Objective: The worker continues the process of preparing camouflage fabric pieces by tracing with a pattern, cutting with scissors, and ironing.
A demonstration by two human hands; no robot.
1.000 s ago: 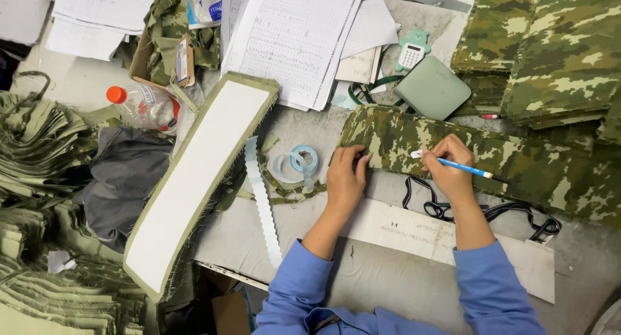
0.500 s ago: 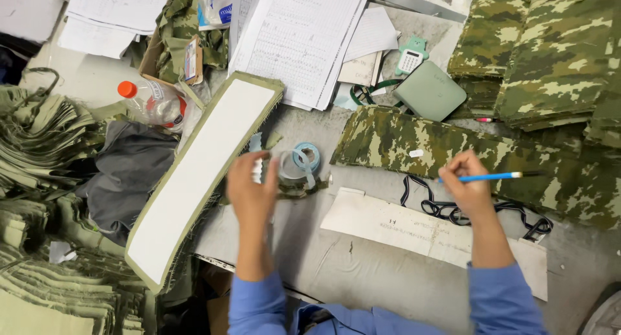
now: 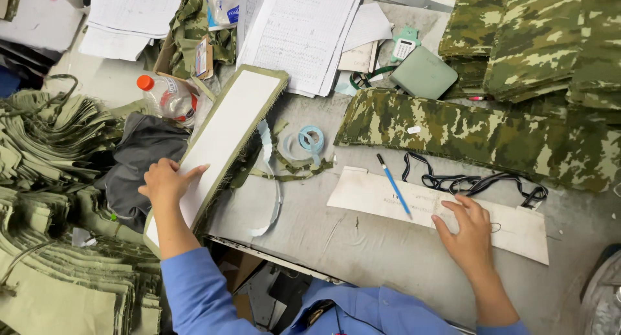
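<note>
Garment workshop: stacked camouflage fabric [image 3: 537, 37]

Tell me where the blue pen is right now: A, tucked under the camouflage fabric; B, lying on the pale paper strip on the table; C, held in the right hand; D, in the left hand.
B: the blue pen lies loose on the pale paper strip, just beyond the right hand.
</note>
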